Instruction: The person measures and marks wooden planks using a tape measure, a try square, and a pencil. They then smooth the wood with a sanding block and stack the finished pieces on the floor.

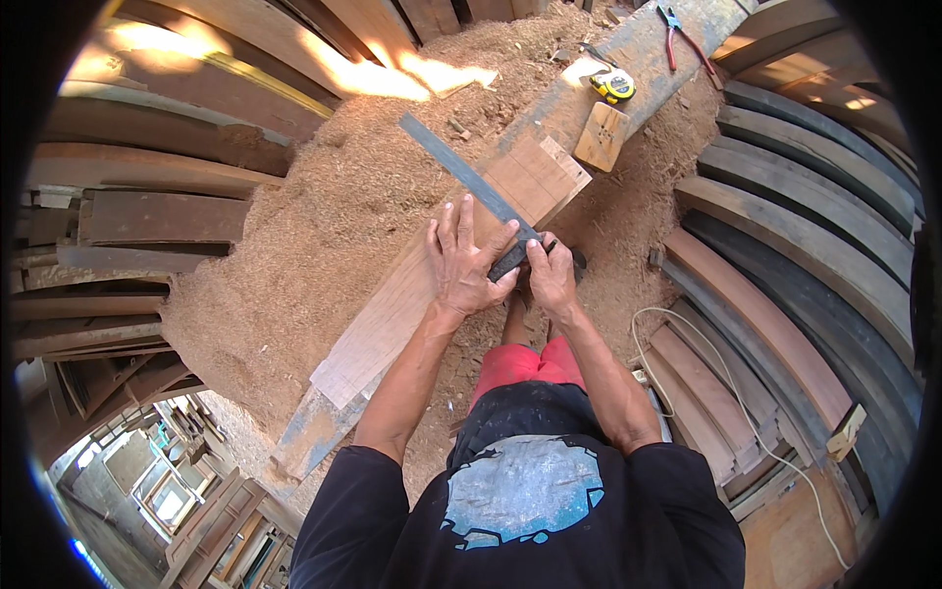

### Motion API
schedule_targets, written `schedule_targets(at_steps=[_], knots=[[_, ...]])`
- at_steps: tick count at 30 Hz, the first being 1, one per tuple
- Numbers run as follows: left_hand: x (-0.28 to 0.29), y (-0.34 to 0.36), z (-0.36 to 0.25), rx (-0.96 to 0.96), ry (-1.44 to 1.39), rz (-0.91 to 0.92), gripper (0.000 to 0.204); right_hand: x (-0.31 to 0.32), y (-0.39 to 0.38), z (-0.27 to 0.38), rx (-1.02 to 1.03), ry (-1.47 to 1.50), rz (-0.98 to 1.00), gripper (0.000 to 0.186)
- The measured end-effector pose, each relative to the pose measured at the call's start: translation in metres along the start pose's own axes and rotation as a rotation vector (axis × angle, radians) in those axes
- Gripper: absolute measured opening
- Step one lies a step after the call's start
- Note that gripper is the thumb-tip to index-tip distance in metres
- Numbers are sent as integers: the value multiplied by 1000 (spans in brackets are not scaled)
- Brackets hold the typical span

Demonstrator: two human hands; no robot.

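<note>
A long wooden board point(392, 319) lies at a slant in front of me, with thin lines marked across its far end. Across it rests a try square point(469, 175), its metal blade pointing to the far left and its dark stock along the board's near right edge. My left hand point(466, 265) presses on the board with fingers spread, while its thumb and palm hold the square's stock. Beside it, my right hand point(552, 277) is closed at the corner where blade and stock meet. Its fingertips are partly hidden, and anything small inside them cannot be made out.
A worn plank point(653, 49) supports the board, carrying a wooden block point(601, 135), a yellow tape measure point(613, 84) and red-handled pliers point(672, 37). Sawdust point(265, 294) heaps around it. Stacked timber point(805, 226) stands on both sides. A pale cable point(731, 378) loops at right.
</note>
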State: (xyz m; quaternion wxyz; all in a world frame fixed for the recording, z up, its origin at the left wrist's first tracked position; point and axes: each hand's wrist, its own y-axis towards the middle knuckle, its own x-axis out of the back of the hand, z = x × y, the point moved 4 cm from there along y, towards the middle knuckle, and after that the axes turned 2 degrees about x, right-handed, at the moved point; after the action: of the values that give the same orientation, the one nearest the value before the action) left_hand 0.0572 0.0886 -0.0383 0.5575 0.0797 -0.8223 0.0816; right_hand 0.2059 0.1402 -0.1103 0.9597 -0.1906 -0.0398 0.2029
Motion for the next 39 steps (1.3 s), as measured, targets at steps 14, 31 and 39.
schedule_targets(at_steps=[14, 31, 39], knots=[[1, 1, 0, -1, -12, 0, 79, 1, 1, 5, -14, -28, 6, 25], [4, -1, 2, -28, -56, -33, 77, 38, 23, 137, 410, -439, 38, 25], [6, 0, 1, -5, -34, -9, 77, -8, 65, 138, 306, -405, 169, 21]])
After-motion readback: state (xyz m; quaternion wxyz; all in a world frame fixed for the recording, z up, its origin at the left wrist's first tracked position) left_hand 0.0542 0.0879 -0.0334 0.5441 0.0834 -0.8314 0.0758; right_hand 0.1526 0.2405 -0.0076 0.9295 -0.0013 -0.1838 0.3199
